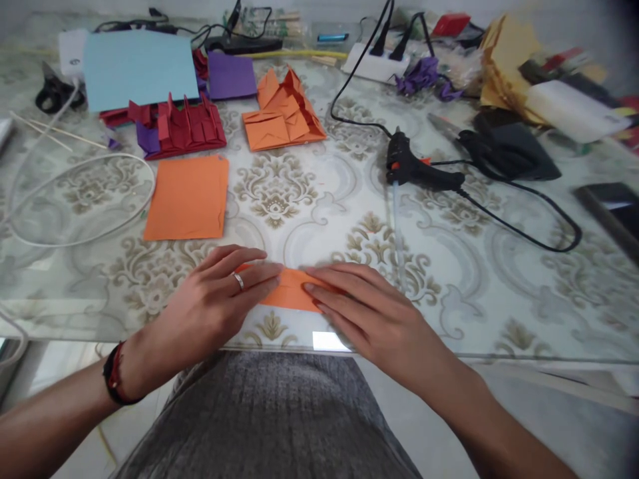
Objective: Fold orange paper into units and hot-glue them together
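A folded strip of orange paper (287,290) lies on the table near its front edge, between my two hands. My left hand (219,293), with a ring and a dark wristband, rests over the strip's left end. Its fingers are stretched out and lie on the paper; its thumb is hidden. Over the right end, my right hand (369,306) presses with its fingers stretched flat. Both hands cover the strip's ends. Beyond my left hand is a small stack of orange paper sheets (187,199).
Farther back are folded orange paper pieces (284,116), folded red paper pieces (192,126), a purple sheet (232,74) and a light blue sheet (140,70). A black glue gun (419,166) with a looping cord lies right. A white cable (80,241) curls at left; a phone (614,209) lies far right.
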A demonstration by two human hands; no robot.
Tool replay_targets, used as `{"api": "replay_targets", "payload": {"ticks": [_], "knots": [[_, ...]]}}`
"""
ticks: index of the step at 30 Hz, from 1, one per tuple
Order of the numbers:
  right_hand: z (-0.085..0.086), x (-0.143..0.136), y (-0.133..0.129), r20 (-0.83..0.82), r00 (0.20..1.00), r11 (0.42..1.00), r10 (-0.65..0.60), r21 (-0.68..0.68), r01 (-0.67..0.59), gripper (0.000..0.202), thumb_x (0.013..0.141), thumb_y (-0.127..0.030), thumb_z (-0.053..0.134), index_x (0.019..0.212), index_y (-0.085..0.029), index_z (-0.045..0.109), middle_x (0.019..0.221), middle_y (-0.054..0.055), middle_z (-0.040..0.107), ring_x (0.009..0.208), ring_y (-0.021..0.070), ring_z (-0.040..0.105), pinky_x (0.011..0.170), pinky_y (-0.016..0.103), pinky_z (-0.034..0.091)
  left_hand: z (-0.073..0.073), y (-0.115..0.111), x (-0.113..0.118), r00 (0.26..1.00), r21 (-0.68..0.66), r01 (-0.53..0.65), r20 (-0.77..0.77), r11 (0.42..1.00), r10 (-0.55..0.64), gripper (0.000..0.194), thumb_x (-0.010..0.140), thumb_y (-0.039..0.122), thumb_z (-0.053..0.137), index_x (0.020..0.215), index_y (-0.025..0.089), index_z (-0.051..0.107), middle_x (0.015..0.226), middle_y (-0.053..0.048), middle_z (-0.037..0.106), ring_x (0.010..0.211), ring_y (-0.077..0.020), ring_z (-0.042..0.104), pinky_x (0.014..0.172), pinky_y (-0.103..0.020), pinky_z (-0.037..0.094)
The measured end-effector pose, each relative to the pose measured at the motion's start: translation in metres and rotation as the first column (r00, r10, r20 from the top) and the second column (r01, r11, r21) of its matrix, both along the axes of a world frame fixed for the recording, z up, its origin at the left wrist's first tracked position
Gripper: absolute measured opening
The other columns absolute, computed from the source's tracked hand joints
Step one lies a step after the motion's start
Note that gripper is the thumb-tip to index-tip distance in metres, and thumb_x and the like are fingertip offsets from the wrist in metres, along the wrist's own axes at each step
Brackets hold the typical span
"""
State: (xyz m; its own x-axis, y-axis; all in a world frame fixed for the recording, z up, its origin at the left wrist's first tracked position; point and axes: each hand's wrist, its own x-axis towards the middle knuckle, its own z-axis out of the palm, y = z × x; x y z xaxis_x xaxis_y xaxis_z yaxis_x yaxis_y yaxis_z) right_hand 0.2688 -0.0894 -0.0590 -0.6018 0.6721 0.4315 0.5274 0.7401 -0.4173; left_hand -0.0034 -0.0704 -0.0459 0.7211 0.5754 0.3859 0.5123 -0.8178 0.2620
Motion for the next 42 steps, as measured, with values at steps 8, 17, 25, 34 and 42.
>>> {"api": "replay_targets", "payload": {"ticks": [8,17,25,34,42], "knots": [[0.003,-0.002,-0.002,-0.028,0.999,0.999,-0.024,-0.037,0.023,0.028,0.099,-0.007,0.061,0.122,-0.015,0.075,0.13,0.012,0.074,0.119,0.0261,0.067,0.1,0.047,0.063,0.002,-0.008,0.001,0.999,-0.025,0.03,-0.042,0.999,-0.031,0.036,0.1,-0.003,0.045,0.13,0.006,0.063,0.133,-0.016,0.069,0.133,-0.0301,0.058,0.108,-0.048,0.057],[0.007,-0.004,0.0,0.045,0.999,0.999,-0.007,0.034,0.005,0.026,0.099,-0.005,0.058,0.118,-0.011,0.075,0.126,0.014,0.075,0.121,0.027,0.067,0.108,0.046,0.06,-0.006,-0.033,0.005,0.977,-0.02,-0.059,-0.206,0.998,0.054,0.046,0.103,0.025,0.055,0.145,0.005,0.055,0.159,-0.019,0.051,0.154,-0.0328,0.04,0.121,-0.05,0.047],[-0.003,-0.005,0.002,0.113,0.99,0.993,0.082,0.071,-0.091,0.04,0.103,-0.01,0.049,0.138,-0.018,0.066,0.14,0.009,0.07,0.136,0.0258,0.062,0.124,0.047,0.047,-0.006,-0.044,0.007,0.945,0.013,-0.08,-0.318,0.997,0.079,0.054,0.104,0.026,0.046,0.154,0.004,0.046,0.164,-0.017,0.044,0.155,-0.0303,0.038,0.122,-0.044,0.046],[-0.003,-0.002,0.001,0.203,0.973,0.986,0.11,0.104,-0.133,0.043,0.104,-0.008,0.041,0.141,-0.014,0.064,0.142,0.01,0.069,0.14,0.0242,0.058,0.123,0.047,0.048,-0.014,-0.062,0.03,0.922,0.081,-0.224,-0.306,0.971,0.238,0.062,0.104,0.037,0.046,0.152,-0.002,0.046,0.161,-0.025,0.045,0.154,-0.0369,0.038,0.124,-0.045,0.04],[-0.005,0.0,0.0,0.237,0.964,0.98,0.119,0.128,-0.152,0.042,0.104,-0.007,0.041,0.139,-0.009,0.064,0.146,0.012,0.066,0.142,0.0258,0.056,0.118,0.047,0.053,-0.019,-0.061,0.019,0.908,0.107,-0.197,-0.354,0.974,0.223,0.069,0.107,0.049,0.041,0.157,0.001,0.041,0.166,-0.021,0.039,0.156,-0.0344,0.034,0.128,-0.044,0.029]]}}
